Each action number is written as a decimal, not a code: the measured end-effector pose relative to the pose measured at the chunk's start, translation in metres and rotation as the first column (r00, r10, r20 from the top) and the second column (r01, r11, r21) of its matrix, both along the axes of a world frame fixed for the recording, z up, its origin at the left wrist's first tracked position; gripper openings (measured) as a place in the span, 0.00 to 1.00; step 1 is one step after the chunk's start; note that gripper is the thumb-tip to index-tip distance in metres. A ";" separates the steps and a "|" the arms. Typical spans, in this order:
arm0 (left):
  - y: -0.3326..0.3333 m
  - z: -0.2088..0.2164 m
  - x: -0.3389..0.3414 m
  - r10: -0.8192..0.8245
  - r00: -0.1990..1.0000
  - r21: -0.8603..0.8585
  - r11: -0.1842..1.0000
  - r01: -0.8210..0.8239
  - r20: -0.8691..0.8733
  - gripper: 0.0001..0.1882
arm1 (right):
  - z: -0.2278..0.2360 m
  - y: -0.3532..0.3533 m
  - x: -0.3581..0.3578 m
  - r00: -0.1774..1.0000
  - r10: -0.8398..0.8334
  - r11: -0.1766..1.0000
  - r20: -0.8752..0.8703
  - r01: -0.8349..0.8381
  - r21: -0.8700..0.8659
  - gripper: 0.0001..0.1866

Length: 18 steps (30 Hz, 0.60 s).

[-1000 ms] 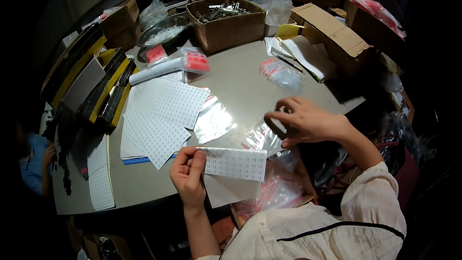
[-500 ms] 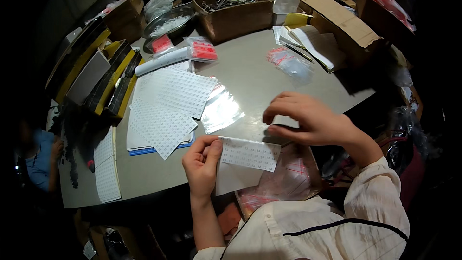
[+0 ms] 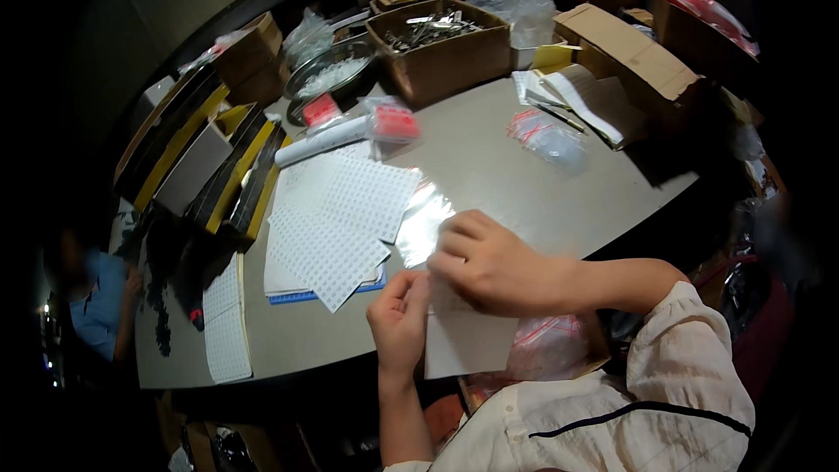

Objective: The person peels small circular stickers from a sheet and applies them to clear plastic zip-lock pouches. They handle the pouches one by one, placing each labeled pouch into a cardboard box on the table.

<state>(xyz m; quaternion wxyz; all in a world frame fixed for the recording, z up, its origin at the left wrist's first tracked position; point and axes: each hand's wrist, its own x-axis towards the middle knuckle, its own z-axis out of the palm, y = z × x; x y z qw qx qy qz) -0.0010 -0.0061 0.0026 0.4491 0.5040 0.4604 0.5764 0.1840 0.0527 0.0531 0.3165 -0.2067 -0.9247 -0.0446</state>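
Observation:
My left hand (image 3: 399, 322) pinches the left end of a sticker sheet (image 3: 469, 345) near the table's front edge. The sheet's printed rows are mostly hidden, while its blank white lower part hangs in sight. My right hand (image 3: 492, 264) lies across the top of the sheet, its fingers curled and their tips meeting the left thumb. Whatever those fingertips pinch is hidden. Beyond my hands, a clear plastic bag (image 3: 426, 214) lies flat on the table. More printed sticker sheets (image 3: 328, 258) overlap to its left.
A carton of metal parts (image 3: 450, 61) and a bowl of small clear pieces (image 3: 336, 77) stand at the back. Black-and-yellow boxes (image 3: 188, 179) line the left side. Small plastic bags (image 3: 551, 142) and an open notebook (image 3: 585, 105) lie right. Another person (image 3: 103, 297) sits far left.
My right hand has come left and down from above the table onto the sheet, meeting the left fingers and covering the printed rows. The whole view has shifted slightly.

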 end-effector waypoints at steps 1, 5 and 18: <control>0.000 0.003 -0.001 -0.025 1.000 -0.015 1.000 0.025 0.000 0.09 | -0.002 -0.002 0.000 1.000 -0.008 0.996 -0.018 0.010 0.094 0.13; 0.004 0.001 0.000 -0.051 0.998 -0.024 0.998 0.050 -0.041 0.07 | -0.003 -0.009 0.009 0.991 0.128 0.977 0.044 -0.133 0.168 0.12; 0.003 0.011 0.011 -0.134 0.987 -0.137 0.983 0.121 -0.090 0.10 | -0.008 0.025 0.088 0.982 -0.176 0.931 -0.068 0.143 -0.337 0.15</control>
